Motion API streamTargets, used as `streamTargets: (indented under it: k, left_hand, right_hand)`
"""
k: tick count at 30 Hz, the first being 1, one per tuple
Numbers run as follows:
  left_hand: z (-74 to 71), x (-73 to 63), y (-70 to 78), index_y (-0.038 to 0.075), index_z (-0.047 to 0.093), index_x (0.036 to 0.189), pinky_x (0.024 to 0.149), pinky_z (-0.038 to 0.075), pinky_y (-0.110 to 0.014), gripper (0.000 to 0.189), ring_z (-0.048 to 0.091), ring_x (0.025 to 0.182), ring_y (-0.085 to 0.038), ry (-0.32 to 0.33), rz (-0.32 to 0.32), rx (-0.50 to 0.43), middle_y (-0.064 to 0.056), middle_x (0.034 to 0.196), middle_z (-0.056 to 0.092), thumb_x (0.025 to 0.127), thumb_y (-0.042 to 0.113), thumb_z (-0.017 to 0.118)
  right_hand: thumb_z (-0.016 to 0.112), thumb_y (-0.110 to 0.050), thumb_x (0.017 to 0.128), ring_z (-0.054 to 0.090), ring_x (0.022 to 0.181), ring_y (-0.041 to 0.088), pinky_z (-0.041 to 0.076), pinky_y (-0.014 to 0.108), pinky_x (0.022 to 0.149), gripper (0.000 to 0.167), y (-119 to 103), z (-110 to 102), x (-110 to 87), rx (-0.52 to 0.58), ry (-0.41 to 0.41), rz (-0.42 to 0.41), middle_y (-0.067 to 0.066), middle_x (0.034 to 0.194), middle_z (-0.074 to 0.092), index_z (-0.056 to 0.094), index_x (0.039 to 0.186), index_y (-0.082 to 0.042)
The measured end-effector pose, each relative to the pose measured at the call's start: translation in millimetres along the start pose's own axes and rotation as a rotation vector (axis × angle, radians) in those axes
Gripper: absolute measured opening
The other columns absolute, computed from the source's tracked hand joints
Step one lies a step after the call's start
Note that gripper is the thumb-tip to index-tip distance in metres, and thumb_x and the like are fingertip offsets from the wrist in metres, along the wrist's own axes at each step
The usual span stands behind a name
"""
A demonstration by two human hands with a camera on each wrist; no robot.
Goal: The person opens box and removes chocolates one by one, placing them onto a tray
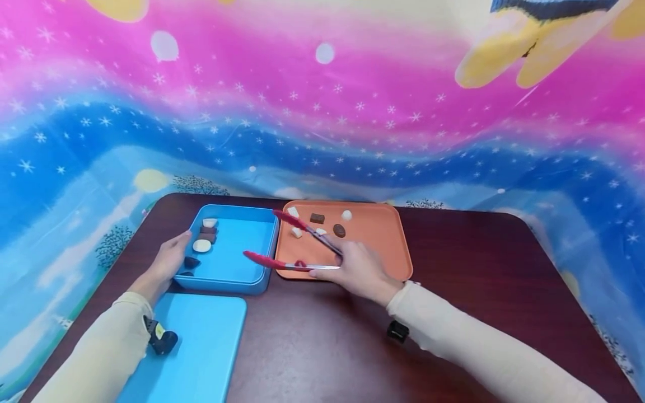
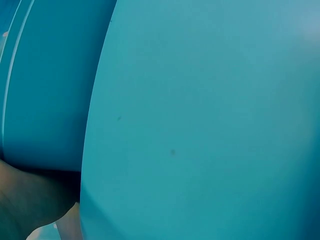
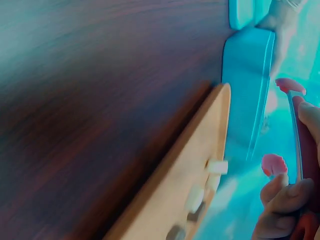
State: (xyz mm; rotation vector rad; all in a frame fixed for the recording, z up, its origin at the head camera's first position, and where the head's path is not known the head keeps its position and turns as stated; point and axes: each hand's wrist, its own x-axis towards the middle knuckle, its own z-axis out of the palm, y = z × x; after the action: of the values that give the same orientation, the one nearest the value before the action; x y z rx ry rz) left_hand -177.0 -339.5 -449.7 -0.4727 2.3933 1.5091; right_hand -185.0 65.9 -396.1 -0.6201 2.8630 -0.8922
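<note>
Right hand point(image 1: 361, 270) grips red-tipped tongs point(image 1: 297, 222), spread and empty; left hand point(image 1: 167, 262), fingers fairly straight, touches the blue box point(image 1: 221, 285) at nine o'clock. Boxing seems midway: next likely calls for pinching a chocolate-like piece point(image 1: 339, 230) in the orange tray point(image 1: 375, 238), at the box's three o'clock.

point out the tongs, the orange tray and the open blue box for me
Tongs point(image 1: 282, 264): head view, on the red part of the lower arm
Orange tray point(image 1: 375, 225): head view, on its bare floor
Blue box point(image 1: 234, 236): head view, on its bare floor
</note>
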Motion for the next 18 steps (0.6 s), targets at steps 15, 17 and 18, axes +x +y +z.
streamTargets:
  k: [15,17,18]
  left_hand:
    - [0.4,0.7,0.7,0.010,-0.007,0.162,0.122,0.008,-0.072,0.081,-0.005,0.155,-0.050,0.000,-0.012,-0.009,-0.021,0.170,-0.008,0.104,0.063,0.014]
    - [1.1,0.5,0.4,0.010,-0.007,0.162,0.122,0.008,-0.072,0.081,-0.005,0.155,-0.050,0.001,-0.019,-0.010,-0.021,0.170,-0.008,0.105,0.063,0.014]
    - [1.2,0.6,0.5,0.010,-0.007,0.162,0.122,0.008,-0.072,0.080,-0.005,0.155,-0.050,0.001,-0.020,-0.009,-0.021,0.170,-0.008,0.105,0.062,0.014]
  right_hand:
    - [0.072,-0.054,0.090,0.053,0.061,0.013,0.040,0.026,0.044,0.054,-45,50,54.6,-0.048,-0.111,-0.097,-0.002,0.075,0.064,0.065,0.137,-0.029]
    - [0.071,-0.054,0.090,0.054,0.059,0.014,0.038,0.026,0.042,0.058,-49,53,60.4,-0.077,-0.127,-0.093,-0.003,0.071,0.063,0.062,0.141,-0.028]
    - [0.071,-0.054,0.091,0.054,0.057,0.015,0.037,0.026,0.041,0.060,-52,54,63.2,-0.095,-0.133,-0.089,-0.003,0.069,0.061,0.060,0.143,-0.027]
